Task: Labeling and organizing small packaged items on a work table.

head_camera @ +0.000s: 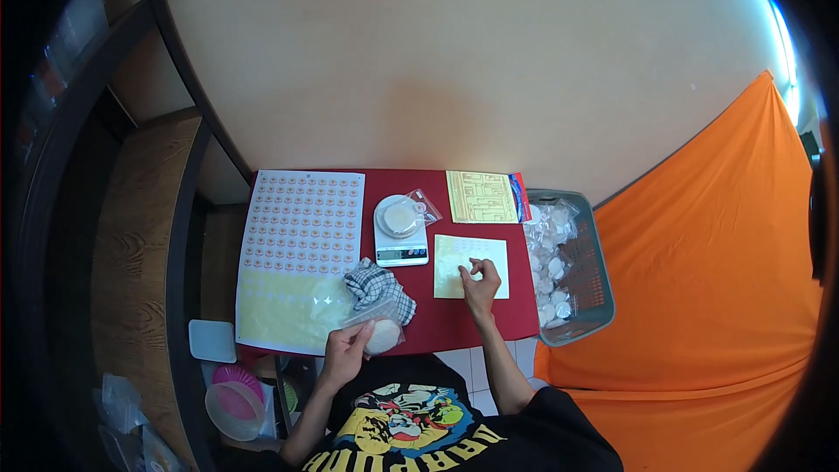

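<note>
My left hand (347,353) pinches a clear plastic bag with a round white item (383,337) inside, at the table's front edge. Above a small sticker sheet (446,269) is my right hand (482,283), thumb and fingertips close together; whether a sticker is between them is too small to tell. A checked cloth (377,285) lies crumpled beyond the bag. On a white digital scale (401,254) rests another bagged round white item (401,217). A large sheet of printed round stickers (303,223), its front part bare yellow backing, covers the table's left side.
The table has a red cover (419,334). A yellow printed pack (484,196) lies at its back right. A grey basket (606,288) of bagged white items stands to the right, beside an orange cloth (688,262). Wooden shelving (141,242) and plastic containers (212,341) are on the left.
</note>
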{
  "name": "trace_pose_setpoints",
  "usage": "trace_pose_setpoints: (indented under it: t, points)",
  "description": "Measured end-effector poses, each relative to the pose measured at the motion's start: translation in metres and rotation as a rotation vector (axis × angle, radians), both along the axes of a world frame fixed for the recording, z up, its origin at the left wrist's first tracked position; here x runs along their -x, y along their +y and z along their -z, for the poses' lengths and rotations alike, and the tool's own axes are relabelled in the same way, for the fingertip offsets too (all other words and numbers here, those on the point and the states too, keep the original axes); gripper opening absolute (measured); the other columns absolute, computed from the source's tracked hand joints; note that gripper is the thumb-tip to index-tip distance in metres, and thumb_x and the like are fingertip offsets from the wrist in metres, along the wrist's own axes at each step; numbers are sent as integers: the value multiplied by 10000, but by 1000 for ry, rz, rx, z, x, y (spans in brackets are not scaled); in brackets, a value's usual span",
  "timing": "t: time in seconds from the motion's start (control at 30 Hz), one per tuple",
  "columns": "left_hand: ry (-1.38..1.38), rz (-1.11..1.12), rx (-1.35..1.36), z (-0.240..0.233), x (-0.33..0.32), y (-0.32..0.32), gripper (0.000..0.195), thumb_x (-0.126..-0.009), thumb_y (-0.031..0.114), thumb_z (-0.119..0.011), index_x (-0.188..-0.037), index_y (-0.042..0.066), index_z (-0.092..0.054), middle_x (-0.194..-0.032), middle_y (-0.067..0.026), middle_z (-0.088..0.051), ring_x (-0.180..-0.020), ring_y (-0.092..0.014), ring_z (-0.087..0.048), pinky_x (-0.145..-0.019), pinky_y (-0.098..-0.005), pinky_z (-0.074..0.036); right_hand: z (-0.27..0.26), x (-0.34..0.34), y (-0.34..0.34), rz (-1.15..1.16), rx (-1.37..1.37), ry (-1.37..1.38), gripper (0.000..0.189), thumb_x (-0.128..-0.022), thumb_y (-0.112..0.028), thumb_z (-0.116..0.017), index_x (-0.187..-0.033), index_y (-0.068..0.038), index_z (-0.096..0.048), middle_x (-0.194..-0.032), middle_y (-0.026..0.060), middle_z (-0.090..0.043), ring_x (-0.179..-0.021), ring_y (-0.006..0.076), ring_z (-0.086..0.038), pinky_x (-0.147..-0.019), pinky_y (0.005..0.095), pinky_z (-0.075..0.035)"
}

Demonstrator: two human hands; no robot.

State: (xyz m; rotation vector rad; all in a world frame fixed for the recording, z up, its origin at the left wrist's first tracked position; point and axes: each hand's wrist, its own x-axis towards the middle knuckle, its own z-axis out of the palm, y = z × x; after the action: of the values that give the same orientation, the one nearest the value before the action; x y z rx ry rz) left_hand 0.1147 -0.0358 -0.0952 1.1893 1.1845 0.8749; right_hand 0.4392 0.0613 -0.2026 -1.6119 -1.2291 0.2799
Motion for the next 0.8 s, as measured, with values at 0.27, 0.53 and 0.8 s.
trace_pose_setpoints:
  t: [0.27,0.53,0.8]
  points:
    - [-294,-146,120,6,-16,-3,332,-1079,204,-526,-1253,-23,-694,-1074,-81,-739,-917,-102,-667,-848,-249,-536,14,-9,33,-150,101,-38,264,-693,55,-822,-835,25,-601,-744,105,-579,-760,240,-645,-747,359,-529]
    - [-308,-154,123,6,-25,2,343,-1089,202,-499,-1221,-37,-705,-1017,-90,-746,-881,-114,-678,-817,-250,-544,13,-12,37,-239,168,-179,347,-722,0,-814,-1046,45,-696,-731,108,-581,-663,231,-589,-647,361,-493]
    - [-222,-125,93,4,-30,8,342,-1087,218,-508,-1205,-26,-717,-989,-80,-747,-869,-100,-674,-790,-246,-543,-2,-12,46,-289,253,-278,225,-718,12,-762,-720,30,-538,-756,210,-583,-741,399,-601,-667,467,-479]
